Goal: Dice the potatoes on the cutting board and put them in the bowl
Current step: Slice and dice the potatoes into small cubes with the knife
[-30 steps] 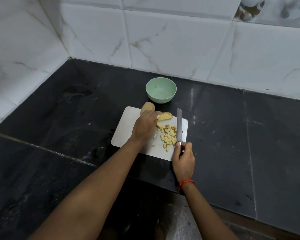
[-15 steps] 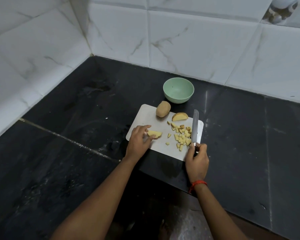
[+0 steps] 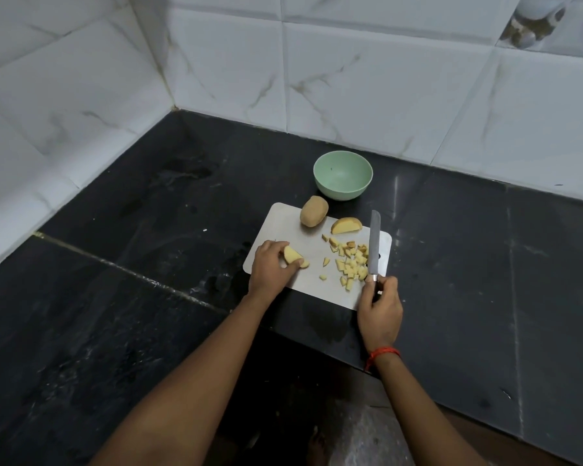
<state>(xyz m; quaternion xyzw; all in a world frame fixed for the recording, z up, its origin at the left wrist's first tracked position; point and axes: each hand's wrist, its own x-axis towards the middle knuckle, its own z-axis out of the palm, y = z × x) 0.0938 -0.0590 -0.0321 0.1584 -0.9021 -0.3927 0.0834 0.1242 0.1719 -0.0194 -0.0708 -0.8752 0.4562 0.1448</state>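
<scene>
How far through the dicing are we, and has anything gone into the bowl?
Done: a pile of dice lies on the board.
In hand: the left hand holds a cut piece; the right hand grips the knife.
Left: a wedge, a whole potato, and all transfers, since the bowl looks empty.

Dim, cool, even light falls from above. The white wall tiles (image 3: 384, 79) are the brightest part, while the black desk (image 3: 468, 264) swallows most detail. A thin pale streak of glare stands on the desk just right of the bowl (image 3: 342, 174), and a patchy sheen speckles the desk toward its left edge. Soft shadows lie between the forearms (image 3: 199, 381) at the desk's front edge. The knife (image 3: 373, 245) blade gives a dull grey gleam. Tile joints bow near the borders. The whole picture is slightly soft, and the dark parts are grainy.
</scene>
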